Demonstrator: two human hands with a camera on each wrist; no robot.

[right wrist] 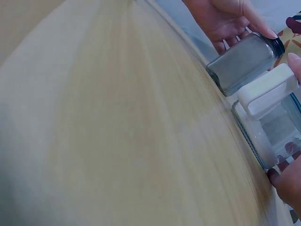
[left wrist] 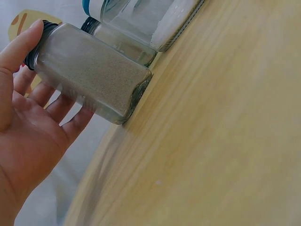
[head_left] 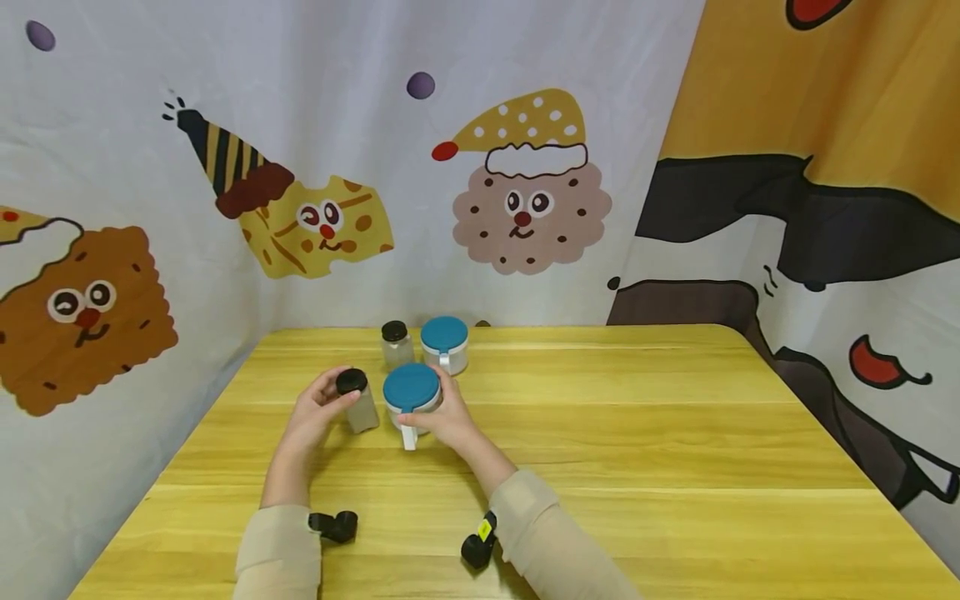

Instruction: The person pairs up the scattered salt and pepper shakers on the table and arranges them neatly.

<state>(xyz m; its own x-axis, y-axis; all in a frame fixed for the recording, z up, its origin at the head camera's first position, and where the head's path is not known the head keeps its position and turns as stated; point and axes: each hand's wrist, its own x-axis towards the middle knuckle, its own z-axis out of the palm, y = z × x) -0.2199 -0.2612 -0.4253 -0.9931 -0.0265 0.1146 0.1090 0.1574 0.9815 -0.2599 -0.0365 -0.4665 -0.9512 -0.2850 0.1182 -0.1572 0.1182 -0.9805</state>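
Note:
My left hand (head_left: 313,415) grips a square glass shaker jar (head_left: 363,414) near its black lid, thumb on one side and fingers on the other. Greyish-brown powder fills much of this jar (left wrist: 89,70), which leans slightly, its base at the tabletop in the left wrist view. Just to its right, my right hand (head_left: 453,417) holds a clear glass seasoning pot (head_left: 412,388) with a blue lid around its side. The pot's white handle (right wrist: 265,89) points toward me, and something white lies in its bottom.
Close behind stand a second black-lidded jar (head_left: 397,348) and a second blue-lidded pot (head_left: 445,335) with a white handle. They rest on a yellow wood-grain table (head_left: 637,467). A printed cloth (head_left: 337,100) hangs along the table's back and sides.

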